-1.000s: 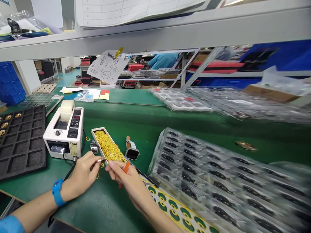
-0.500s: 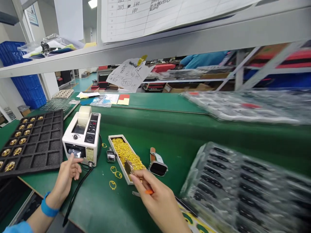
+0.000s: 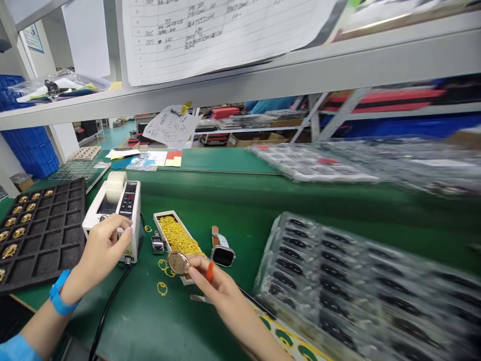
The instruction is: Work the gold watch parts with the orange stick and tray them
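Observation:
My right hand (image 3: pixel 225 293) pinches a round gold watch case (image 3: pixel 179 262) between thumb and fingertips, its flat face turned toward me. A small orange piece (image 3: pixel 210 271) shows between the fingers; its kind is unclear. Below the case is a white tray (image 3: pixel 157 219) filled with yellow rings (image 3: pixel 175 233). My left hand (image 3: pixel 103 248) is raised in front of the white tape dispenser (image 3: pixel 133 193), hiding its outlet. Its thumb and forefinger are drawn together; whatever may be between them cannot be made out.
To the left, a black compartment tray (image 3: pixel 48 240) carries several gold watch cases. A smartwatch (image 3: pixel 223 255), a small metal counter (image 3: pixel 158 243) and loose yellow rings (image 3: pixel 162 289) lie near the white tray. Bagged black parts (image 3: pixel 338 281) cover the right side. A shelf bar (image 3: pixel 225 82) crosses above.
My left hand has risen from the dispenser's outlet, and its fingers have drawn together. My right hand has turned the watch case so its flat face shows. The view has swung right.

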`<control>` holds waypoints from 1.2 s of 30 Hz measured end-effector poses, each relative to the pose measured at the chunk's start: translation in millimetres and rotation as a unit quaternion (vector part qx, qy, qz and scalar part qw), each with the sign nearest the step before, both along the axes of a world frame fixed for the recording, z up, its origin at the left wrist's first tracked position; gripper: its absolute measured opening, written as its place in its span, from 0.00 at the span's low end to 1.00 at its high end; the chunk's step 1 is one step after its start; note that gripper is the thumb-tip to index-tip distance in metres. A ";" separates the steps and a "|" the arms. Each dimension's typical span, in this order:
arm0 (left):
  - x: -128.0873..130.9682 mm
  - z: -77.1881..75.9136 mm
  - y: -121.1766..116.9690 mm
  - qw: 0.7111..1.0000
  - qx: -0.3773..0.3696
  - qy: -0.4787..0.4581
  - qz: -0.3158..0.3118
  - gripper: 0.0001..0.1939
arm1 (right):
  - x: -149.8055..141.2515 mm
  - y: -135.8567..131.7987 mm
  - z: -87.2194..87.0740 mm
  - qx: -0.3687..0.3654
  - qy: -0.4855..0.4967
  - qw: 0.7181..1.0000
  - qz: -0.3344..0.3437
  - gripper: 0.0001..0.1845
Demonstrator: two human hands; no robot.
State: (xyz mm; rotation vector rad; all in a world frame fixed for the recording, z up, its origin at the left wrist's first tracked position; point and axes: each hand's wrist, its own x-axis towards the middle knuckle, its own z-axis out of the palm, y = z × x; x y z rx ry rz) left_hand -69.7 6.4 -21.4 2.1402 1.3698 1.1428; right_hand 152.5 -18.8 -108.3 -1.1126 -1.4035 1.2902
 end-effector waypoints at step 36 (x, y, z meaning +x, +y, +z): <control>49.8 -56.2 -10.0 0.996 -0.060 0.066 -0.010 0.11 | -4.3 -4.3 -0.2 -0.058 0.062 0.996 0.018 0.26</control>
